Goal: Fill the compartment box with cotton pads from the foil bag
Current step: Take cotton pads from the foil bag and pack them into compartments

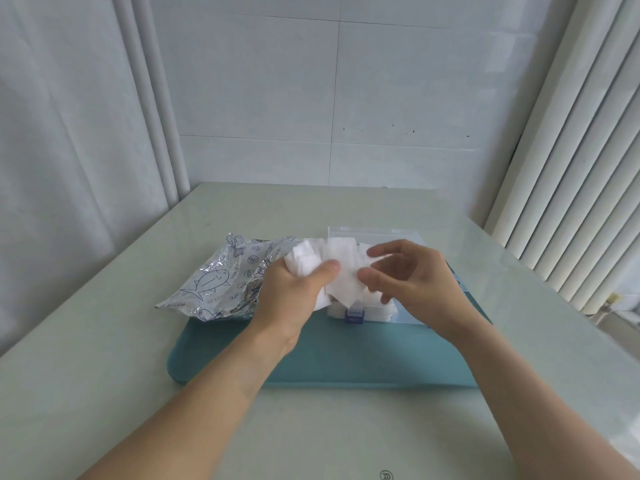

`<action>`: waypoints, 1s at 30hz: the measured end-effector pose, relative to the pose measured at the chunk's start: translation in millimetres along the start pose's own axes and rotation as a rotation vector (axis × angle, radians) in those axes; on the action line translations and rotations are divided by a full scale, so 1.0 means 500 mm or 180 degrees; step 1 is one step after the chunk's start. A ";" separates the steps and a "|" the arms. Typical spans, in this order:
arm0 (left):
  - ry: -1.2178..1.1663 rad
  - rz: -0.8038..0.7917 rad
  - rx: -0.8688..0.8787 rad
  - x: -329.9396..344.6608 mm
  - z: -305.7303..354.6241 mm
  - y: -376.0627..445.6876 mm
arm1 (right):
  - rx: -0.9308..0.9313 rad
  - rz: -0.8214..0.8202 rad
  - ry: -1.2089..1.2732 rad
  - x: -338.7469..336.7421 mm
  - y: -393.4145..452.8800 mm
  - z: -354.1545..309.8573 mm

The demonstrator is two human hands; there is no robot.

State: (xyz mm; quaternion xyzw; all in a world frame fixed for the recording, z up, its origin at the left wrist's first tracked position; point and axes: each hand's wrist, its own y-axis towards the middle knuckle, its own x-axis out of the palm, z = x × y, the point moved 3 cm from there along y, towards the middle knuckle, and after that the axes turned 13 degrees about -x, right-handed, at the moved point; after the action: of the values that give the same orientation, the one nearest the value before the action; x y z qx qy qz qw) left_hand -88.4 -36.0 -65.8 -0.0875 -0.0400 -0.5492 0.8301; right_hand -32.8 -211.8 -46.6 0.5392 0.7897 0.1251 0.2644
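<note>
My left hand [294, 289] grips a loose stack of white square cotton pads [332, 265], thumb across the top, held just above the clear compartment box [377, 315]. My right hand [412, 275] reaches in from the right, its thumb and fingertips pinching the stack's right edge. The box has a blue latch at its front and its clear lid stands open behind; white pads lie in its front compartments, the rest is hidden by my hands. The crumpled silver foil bag [218, 275] with blue fish drawings lies to the left of the box.
Box and bag sit on a teal mat [346, 362] on a pale green table [104, 341]. White curtains hang at the left, a ribbed white panel stands at the right, and a tiled wall is behind.
</note>
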 end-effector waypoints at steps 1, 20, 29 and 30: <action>-0.0095 -0.0015 -0.0088 -0.001 0.000 0.002 | 0.0068 -0.0126 0.0217 0.000 -0.001 0.000; 0.0761 -0.1065 0.0065 0.021 -0.007 -0.014 | -0.0156 -0.0069 -0.0399 -0.023 0.000 -0.004; 0.0578 -0.1004 0.0094 0.017 -0.013 -0.004 | -0.0141 -0.0412 -0.0452 -0.004 -0.002 0.005; 0.0482 -0.1032 0.0046 0.018 -0.008 -0.008 | -0.0119 -0.0385 -0.0318 -0.004 -0.002 0.004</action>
State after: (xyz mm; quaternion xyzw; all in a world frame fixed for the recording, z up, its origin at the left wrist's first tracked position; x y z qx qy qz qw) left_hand -88.3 -46.5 -68.0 -0.0323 0.0050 -0.6805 0.7320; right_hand -32.1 -214.0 -48.1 0.4911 0.8042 0.0966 0.3206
